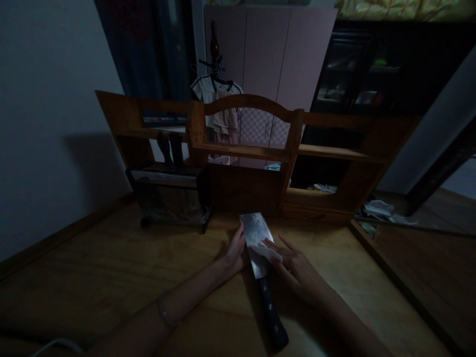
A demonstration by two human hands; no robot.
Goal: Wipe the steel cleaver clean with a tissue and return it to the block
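Note:
A cleaver lies flat on the wooden table (111, 267), its steel blade (253, 229) pointing away from me and its black handle (273, 320) toward me. My left hand (235, 250) rests against the blade's left edge, fingers stretched along it. My right hand (295, 270) lies flat on the right, fingertips pressing a white cloth or tissue (265, 252) onto the blade near its heel.
A black knife rack (169, 191) with two dark handles sticking up stands at the back left. A wooden shelf unit (245, 148) runs along the table's far edge. The table's right edge (390, 277) drops off beside a floor with scattered papers. The room is dim.

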